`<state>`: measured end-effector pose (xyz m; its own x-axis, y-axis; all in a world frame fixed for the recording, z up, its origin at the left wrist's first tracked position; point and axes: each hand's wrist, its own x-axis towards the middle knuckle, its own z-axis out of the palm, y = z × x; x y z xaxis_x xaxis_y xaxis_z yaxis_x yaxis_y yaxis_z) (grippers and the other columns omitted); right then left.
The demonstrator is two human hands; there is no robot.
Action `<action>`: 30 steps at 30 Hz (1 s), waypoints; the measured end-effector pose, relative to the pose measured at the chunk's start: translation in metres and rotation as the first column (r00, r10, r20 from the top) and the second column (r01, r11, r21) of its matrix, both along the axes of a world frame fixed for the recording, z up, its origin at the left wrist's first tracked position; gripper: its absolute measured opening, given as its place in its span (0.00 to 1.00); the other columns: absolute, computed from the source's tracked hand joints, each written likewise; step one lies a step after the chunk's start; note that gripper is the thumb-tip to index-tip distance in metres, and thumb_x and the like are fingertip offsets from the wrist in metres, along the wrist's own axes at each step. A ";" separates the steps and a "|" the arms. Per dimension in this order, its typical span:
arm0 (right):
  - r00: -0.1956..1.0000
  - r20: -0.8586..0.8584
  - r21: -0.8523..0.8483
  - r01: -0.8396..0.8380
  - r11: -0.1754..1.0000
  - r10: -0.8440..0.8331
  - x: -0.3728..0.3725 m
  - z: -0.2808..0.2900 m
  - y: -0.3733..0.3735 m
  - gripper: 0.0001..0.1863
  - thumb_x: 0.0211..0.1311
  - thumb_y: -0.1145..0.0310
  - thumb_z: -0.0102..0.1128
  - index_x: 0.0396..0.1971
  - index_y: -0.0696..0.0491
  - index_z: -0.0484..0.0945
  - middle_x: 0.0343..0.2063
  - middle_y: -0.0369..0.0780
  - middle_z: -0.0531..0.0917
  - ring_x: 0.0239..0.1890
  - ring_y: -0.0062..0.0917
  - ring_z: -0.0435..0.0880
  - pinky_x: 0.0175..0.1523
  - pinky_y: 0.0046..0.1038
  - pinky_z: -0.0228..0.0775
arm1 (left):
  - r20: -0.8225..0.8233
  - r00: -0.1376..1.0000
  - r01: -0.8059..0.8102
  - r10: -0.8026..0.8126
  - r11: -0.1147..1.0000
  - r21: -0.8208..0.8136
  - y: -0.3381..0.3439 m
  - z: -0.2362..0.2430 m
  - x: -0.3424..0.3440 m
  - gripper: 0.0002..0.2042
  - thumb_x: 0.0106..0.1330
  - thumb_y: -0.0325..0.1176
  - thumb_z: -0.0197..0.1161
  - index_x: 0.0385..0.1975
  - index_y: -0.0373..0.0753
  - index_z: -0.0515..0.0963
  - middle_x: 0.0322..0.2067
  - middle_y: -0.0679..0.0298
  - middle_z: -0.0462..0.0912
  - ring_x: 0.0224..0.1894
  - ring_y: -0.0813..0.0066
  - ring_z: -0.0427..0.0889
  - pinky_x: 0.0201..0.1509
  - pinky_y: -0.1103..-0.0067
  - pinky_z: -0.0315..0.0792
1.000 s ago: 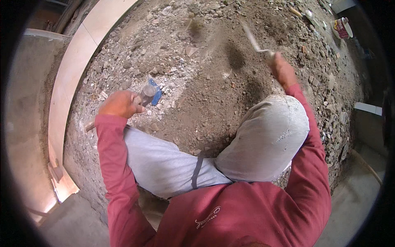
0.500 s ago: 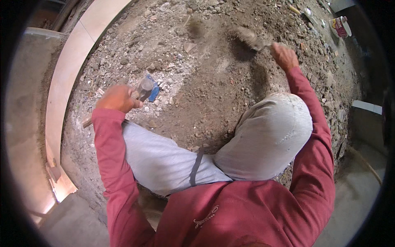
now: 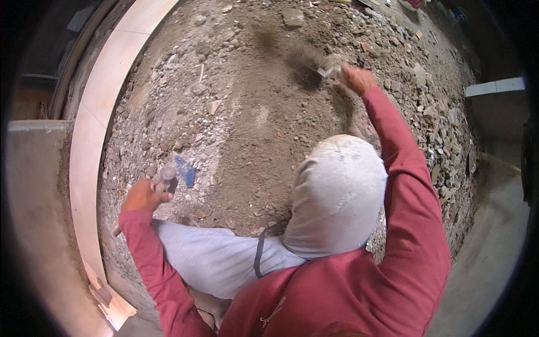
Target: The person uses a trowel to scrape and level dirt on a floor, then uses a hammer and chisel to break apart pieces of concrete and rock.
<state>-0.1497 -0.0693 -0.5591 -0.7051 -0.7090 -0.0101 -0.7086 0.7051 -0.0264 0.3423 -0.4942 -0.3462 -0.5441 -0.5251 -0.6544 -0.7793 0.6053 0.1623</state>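
My left hand (image 3: 141, 196) is closed round the handle of a hammer (image 3: 167, 174), whose metal head points up past my thumb. The handle's end sticks out behind my wrist. Close by the hammer head lies a flat blue shard (image 3: 186, 171) on whitish rubble. Farther out to the right, my right hand (image 3: 359, 79) grips a trowel (image 3: 328, 71). Its grip is mostly hidden in my fingers, and its blade is smeared by motion. Loose soil (image 3: 306, 60) is blurred over and around the blade, low above the dirt ground (image 3: 264, 163).
A row of pale tiles (image 3: 88, 121) curves along the left side. Stones and broken rubble (image 3: 418, 84) cover the ground at right. My knee (image 3: 339, 185) rises between my arms. A pale-topped low wall (image 3: 494, 87) stands at the far right.
The view has shifted. My right hand has swept the trowel leftward across the soil. My left hand still holds the hammer, whose head now stands apart from the blue shard in view.
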 end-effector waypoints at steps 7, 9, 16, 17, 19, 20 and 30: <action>0.954 0.198 -0.233 0.270 0.934 -0.227 -0.032 0.037 0.004 0.23 0.69 0.45 0.54 0.48 0.49 0.79 0.38 0.48 0.87 0.42 0.46 0.86 0.45 0.48 0.77 | -0.238 0.967 0.083 -0.092 0.995 -0.047 0.001 0.022 0.000 0.18 0.52 0.34 0.71 0.41 0.31 0.83 0.30 0.53 0.83 0.33 0.67 0.79 0.41 0.70 0.71; 0.948 0.267 -0.404 0.273 0.873 -0.172 0.001 0.019 0.018 0.22 0.65 0.47 0.58 0.42 0.53 0.74 0.38 0.51 0.84 0.42 0.47 0.84 0.47 0.47 0.75 | -0.293 0.951 0.112 -0.100 0.993 0.025 -0.004 0.011 -0.032 0.17 0.54 0.31 0.70 0.43 0.31 0.82 0.33 0.57 0.83 0.36 0.71 0.78 0.43 0.72 0.72; 0.550 0.804 -0.218 0.625 0.750 -0.225 0.189 0.041 0.249 0.21 0.60 0.58 0.63 0.47 0.54 0.71 0.40 0.51 0.79 0.42 0.48 0.80 0.46 0.44 0.72 | -0.427 0.746 0.536 -0.510 0.841 -0.067 0.081 0.077 -0.271 0.14 0.63 0.23 0.64 0.48 0.31 0.80 0.38 0.63 0.85 0.41 0.77 0.78 0.48 0.77 0.73; 0.626 0.711 -0.271 0.664 0.697 -0.320 0.218 0.036 0.287 0.21 0.62 0.57 0.63 0.49 0.54 0.71 0.41 0.51 0.79 0.40 0.48 0.81 0.47 0.43 0.72 | -0.403 0.676 0.617 -0.617 0.773 -0.148 0.086 0.092 -0.312 0.15 0.62 0.24 0.64 0.49 0.31 0.79 0.38 0.65 0.84 0.41 0.77 0.78 0.49 0.77 0.73; 0.441 0.679 -0.334 0.897 0.289 -0.587 0.297 0.047 0.348 0.23 0.65 0.57 0.63 0.55 0.51 0.70 0.39 0.44 0.79 0.28 0.37 0.81 0.38 0.39 0.78 | -0.369 0.572 0.733 -0.733 0.658 -0.171 0.110 0.105 -0.386 0.15 0.63 0.24 0.65 0.50 0.31 0.78 0.38 0.66 0.82 0.41 0.77 0.78 0.48 0.77 0.72; 0.034 0.914 -0.078 0.993 -0.094 -0.404 0.320 0.062 0.373 0.29 0.63 0.58 0.66 0.60 0.48 0.65 0.38 0.38 0.77 0.25 0.25 0.79 0.27 0.30 0.78 | -0.359 0.555 0.757 -0.751 0.634 -0.159 0.132 0.121 -0.414 0.15 0.63 0.25 0.65 0.49 0.31 0.78 0.37 0.66 0.82 0.40 0.77 0.78 0.47 0.77 0.73; -0.687 -0.010 0.039 0.725 -0.687 -0.726 0.499 -0.026 0.686 0.26 0.61 0.62 0.60 0.56 0.61 0.72 0.49 0.59 0.82 0.52 0.52 0.83 0.55 0.47 0.75 | 0.160 0.346 0.762 -0.924 0.177 -0.623 0.213 0.114 -0.486 0.14 0.69 0.28 0.59 0.51 0.29 0.77 0.39 0.42 0.85 0.38 0.48 0.85 0.43 0.64 0.77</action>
